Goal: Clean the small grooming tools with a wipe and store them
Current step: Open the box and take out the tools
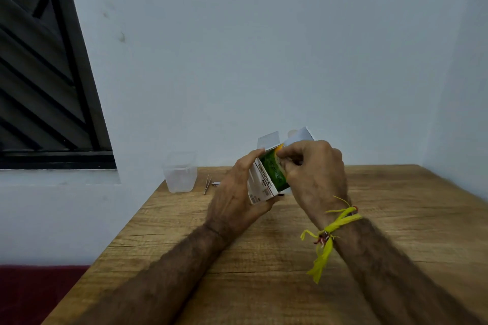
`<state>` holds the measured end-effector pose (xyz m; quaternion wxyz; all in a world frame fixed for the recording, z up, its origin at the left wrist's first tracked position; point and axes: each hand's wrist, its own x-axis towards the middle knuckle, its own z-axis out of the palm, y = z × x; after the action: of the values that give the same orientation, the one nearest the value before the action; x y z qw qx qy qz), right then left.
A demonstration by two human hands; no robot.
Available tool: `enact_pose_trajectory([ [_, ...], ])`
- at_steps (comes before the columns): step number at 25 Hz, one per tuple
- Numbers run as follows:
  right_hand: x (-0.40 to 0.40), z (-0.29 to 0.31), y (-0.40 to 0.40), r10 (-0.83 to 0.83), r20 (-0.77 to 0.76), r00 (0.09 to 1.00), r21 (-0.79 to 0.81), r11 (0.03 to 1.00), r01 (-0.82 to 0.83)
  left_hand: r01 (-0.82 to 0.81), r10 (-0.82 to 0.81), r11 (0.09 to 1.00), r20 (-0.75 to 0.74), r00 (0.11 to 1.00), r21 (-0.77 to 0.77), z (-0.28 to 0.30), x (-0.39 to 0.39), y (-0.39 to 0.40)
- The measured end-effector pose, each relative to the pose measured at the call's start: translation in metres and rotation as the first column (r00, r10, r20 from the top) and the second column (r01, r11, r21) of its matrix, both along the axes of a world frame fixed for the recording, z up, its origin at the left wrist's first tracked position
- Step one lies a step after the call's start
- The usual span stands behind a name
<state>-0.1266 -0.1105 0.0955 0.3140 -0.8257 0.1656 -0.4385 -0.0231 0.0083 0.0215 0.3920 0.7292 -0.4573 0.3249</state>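
My left hand (235, 192) grips a small white and green cardboard box (266, 179), held tilted above the wooden table (264, 258). Its top flaps stand open. My right hand (314, 169) reaches into the open top, fingers curled and pinching at something yellow at the mouth; what it pinches is too hidden to name. Metal tweezers (207, 184) lie on the table at the back left. Beside them a small metal tool (216, 183) lies partly hidden behind my left hand.
A clear plastic container (180, 173) without a lid stands at the table's back left corner. The table meets a pale wall behind and on the right. A dark louvred window is at the left. A yellow thread is tied round my right wrist.
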Motion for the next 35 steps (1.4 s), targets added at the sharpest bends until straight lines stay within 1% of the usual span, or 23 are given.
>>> enact_pose_trajectory([
  [4, 0.005, 0.001, -0.006, 0.066, 0.131, 0.989, 0.035, 0.997, -0.071, -0.013, 0.012, 1.000, -0.065, 0.998, -0.003, 0.004, -0.001, -0.003],
  [7, 0.004, 0.006, -0.003, 0.120, 0.289, 0.950, 0.034, 0.990, -0.136, 0.032, -0.043, 0.998, -0.228, 0.973, -0.051, 0.008, 0.000, -0.002],
  [8, 0.003, 0.009, -0.001, 0.140, 0.362, 0.921, 0.040, 0.985, -0.166, 0.041, -0.058, 0.997, -0.272, 0.961, -0.068, 0.009, 0.001, -0.002],
  [10, 0.000, 0.012, 0.005, 0.164, 0.512, 0.843, 0.055, 0.973, -0.223, 0.042, -0.058, 0.997, -0.309, 0.949, -0.058, 0.008, 0.003, -0.002],
  [12, -0.002, 0.016, 0.004, 0.142, 0.641, 0.754, 0.097, 0.960, -0.263, 0.068, -0.074, 0.997, -0.363, 0.929, -0.028, 0.005, 0.004, -0.005],
  [14, -0.002, 0.022, -0.005, 0.080, 0.722, 0.687, 0.145, 0.953, -0.264, 0.117, -0.113, 0.993, -0.450, 0.886, -0.018, 0.001, 0.005, -0.009],
  [15, -0.002, 0.025, -0.011, 0.052, 0.735, 0.676, 0.147, 0.961, -0.233, 0.137, -0.129, 0.990, -0.487, 0.864, -0.020, 0.000, 0.004, -0.011],
  [17, 0.002, 0.025, -0.026, 0.027, 0.706, 0.708, 0.120, 0.980, -0.157, 0.172, -0.169, 0.984, -0.544, 0.822, -0.046, 0.000, 0.001, -0.013],
  [19, 0.008, 0.018, -0.039, 0.028, 0.623, 0.782, 0.099, 0.989, -0.114, 0.200, -0.222, 0.974, -0.588, 0.778, -0.103, 0.000, -0.004, -0.014],
  [21, 0.011, 0.009, -0.051, -0.013, 0.508, 0.861, 0.089, 0.995, -0.037, 0.216, -0.292, 0.956, -0.623, 0.725, -0.197, 0.003, -0.013, -0.019],
  [23, 0.012, 0.004, -0.061, -0.059, 0.422, 0.905, 0.086, 0.996, 0.025, 0.192, -0.332, 0.941, -0.638, 0.695, -0.280, 0.008, -0.022, -0.026],
  [25, 0.014, 0.000, -0.066, -0.068, 0.373, 0.925, 0.074, 0.996, 0.043, 0.142, -0.330, 0.936, -0.657, 0.678, -0.324, 0.014, -0.031, -0.036],
  [26, 0.015, -0.001, -0.067, -0.053, 0.346, 0.937, 0.084, 0.996, 0.025, 0.116, -0.324, 0.934, -0.669, 0.669, -0.337, 0.017, -0.033, -0.040],
  [28, 0.017, -0.002, -0.065, -0.006, 0.282, 0.959, 0.157, 0.987, -0.040, 0.087, -0.334, 0.924, -0.679, 0.654, -0.372, 0.020, -0.035, -0.046],
  [30, 0.016, -0.001, -0.065, 0.058, 0.202, 0.978, 0.196, 0.976, -0.098, 0.096, -0.342, 0.920, -0.660, 0.669, -0.379, 0.017, -0.032, -0.049],
  [31, 0.016, 0.000, -0.063, 0.112, 0.166, 0.980, 0.200, 0.969, -0.145, 0.118, -0.334, 0.927, -0.644, 0.688, -0.355, 0.013, -0.028, -0.048],
  [33, 0.018, 0.000, -0.060, 0.223, 0.116, 0.968, 0.235, 0.941, -0.245, 0.169, -0.293, 0.952, -0.612, 0.735, -0.254, 0.006, -0.025, -0.042],
  [34, 0.020, 0.000, -0.058, 0.254, 0.092, 0.963, 0.252, 0.930, -0.269, 0.174, -0.270, 0.961, -0.593, 0.759, -0.215, 0.004, -0.023, -0.038],
  [35, 0.021, -0.001, -0.057, 0.277, 0.074, 0.958, 0.268, 0.920, -0.286, 0.166, -0.258, 0.964, -0.570, 0.780, -0.210, 0.004, -0.022, -0.036],
])
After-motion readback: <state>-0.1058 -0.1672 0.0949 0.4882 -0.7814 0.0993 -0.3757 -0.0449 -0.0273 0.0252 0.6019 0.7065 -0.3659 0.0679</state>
